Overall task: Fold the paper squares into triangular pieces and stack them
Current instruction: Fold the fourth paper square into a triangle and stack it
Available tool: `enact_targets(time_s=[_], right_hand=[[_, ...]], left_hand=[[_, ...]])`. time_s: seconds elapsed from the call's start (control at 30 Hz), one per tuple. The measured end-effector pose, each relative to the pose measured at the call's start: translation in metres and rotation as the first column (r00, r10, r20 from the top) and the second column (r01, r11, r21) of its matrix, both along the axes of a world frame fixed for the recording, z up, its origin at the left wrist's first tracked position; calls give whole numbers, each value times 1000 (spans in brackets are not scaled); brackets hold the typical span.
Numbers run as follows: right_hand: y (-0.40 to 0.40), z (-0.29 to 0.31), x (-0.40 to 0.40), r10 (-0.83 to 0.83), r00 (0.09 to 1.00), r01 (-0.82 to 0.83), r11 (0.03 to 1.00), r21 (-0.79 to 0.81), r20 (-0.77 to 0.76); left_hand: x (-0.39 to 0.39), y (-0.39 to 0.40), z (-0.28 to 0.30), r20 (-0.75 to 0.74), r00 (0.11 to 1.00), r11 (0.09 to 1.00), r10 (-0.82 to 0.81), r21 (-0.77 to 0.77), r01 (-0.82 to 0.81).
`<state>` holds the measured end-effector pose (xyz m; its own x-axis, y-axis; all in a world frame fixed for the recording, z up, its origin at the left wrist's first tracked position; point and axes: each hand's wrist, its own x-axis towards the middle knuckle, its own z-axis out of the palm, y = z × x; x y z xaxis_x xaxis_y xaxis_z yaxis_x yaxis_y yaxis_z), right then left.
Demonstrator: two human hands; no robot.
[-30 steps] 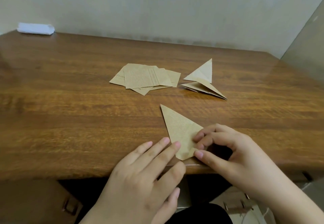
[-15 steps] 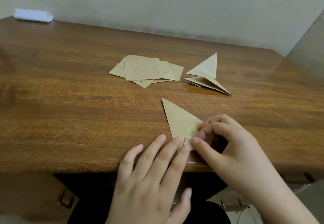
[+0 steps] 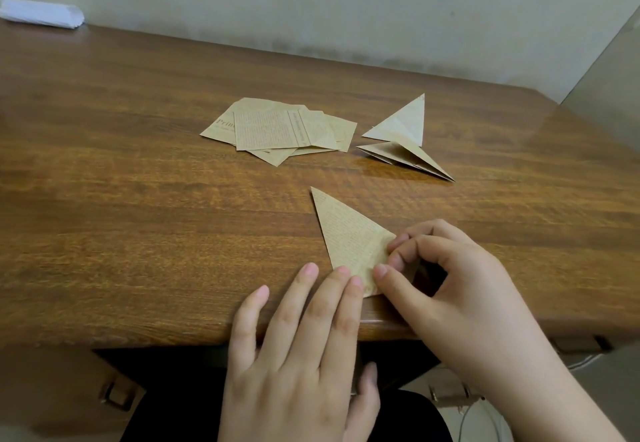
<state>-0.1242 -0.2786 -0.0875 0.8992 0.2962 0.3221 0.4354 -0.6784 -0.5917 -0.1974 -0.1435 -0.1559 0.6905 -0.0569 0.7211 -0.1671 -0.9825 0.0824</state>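
A tan printed paper triangle [image 3: 346, 234] lies on the wooden table [image 3: 138, 234] near its front edge. My left hand [image 3: 298, 348] has straight fingers, and the fingertips press the triangle's near corner flat. My right hand [image 3: 450, 286] pinches the triangle's right corner between thumb and curled fingers. Farther back lies a loose pile of flat paper squares [image 3: 280, 128]. To its right sits a small stack of folded triangles [image 3: 403, 140], the top one partly sprung open.
A white rolled bundle [image 3: 41, 16] lies at the table's far left corner against the wall. The table's front edge runs just under my hands. A wall panel stands at the far right.
My left hand's fingers slid forward along the triangle's near edge. My right hand kept its pinch on the right corner. The view shifted slightly.
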Motion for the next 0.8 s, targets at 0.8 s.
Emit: enact_targets(time_s=[0.8], right_hand=[[-2, 0, -2, 18, 1000, -18, 999, -38, -9]], left_hand=[[-2, 10, 4, 49, 984, 973, -171, -149, 177]])
